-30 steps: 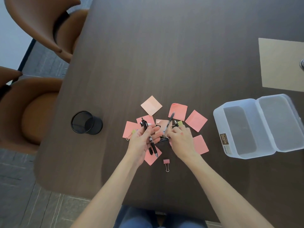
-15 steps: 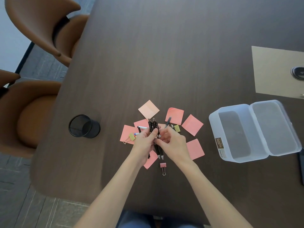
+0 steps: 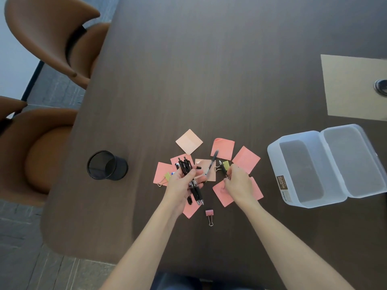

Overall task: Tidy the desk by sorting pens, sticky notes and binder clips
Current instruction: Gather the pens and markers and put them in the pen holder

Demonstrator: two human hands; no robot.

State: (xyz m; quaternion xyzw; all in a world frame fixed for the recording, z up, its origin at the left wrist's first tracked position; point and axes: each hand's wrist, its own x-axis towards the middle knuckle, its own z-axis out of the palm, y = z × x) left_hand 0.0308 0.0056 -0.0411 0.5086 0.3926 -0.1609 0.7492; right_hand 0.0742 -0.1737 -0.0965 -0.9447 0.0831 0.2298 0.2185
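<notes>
My left hand (image 3: 184, 183) is closed around a bundle of black pens (image 3: 189, 178), their tips pointing toward me. My right hand (image 3: 237, 185) pinches another black pen (image 3: 223, 170) beside a yellow-green binder clip (image 3: 225, 165). A grey pen (image 3: 211, 165) lies loose on a pale sticky note (image 3: 206, 164). Pink sticky notes (image 3: 246, 159) are scattered around both hands. A pink binder clip (image 3: 209, 214) lies near me, and a second yellow-green clip (image 3: 166, 177) sits left of my left hand.
A black mesh pen cup (image 3: 106, 166) stands at the left, near the desk edge. An open translucent plastic box (image 3: 303, 170) with its lid folded back sits at the right. A beige sheet (image 3: 356, 86) lies far right. Brown chairs (image 3: 48, 34) stand left of the desk.
My right hand has left the bundle and moved right to another black pen. My left hand keeps the gathered pens.
</notes>
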